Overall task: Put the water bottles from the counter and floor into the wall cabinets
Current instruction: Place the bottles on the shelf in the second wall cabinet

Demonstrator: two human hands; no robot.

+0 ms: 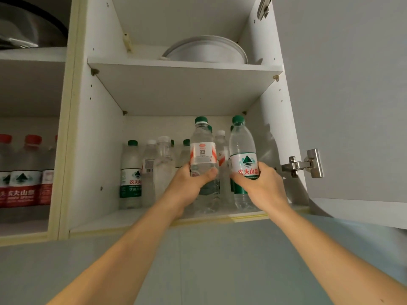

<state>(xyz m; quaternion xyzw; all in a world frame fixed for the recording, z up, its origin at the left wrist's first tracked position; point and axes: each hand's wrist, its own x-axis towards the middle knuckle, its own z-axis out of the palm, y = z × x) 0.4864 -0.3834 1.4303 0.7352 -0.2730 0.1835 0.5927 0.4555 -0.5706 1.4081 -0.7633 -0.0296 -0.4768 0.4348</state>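
Note:
I look up into an open wall cabinet (103, 133). My left hand (189, 183) grips a green-capped water bottle with an orange-and-white label (202, 150), upright at the front of the lower shelf. My right hand (262, 183) grips a second green-capped bottle with a green-and-white label (242, 148), upright just to the right of the first. Behind and left of them stand several more bottles (132, 172) with green or white caps, partly hidden by the held bottles and my hands.
A white bowl (207, 49) rests upside down on the upper shelf. The left compartment holds several red-capped bottles (24, 172) below and a dark pan (30, 25) above. The open cabinet door (352, 106) with its metal hinge (304, 165) hangs at the right.

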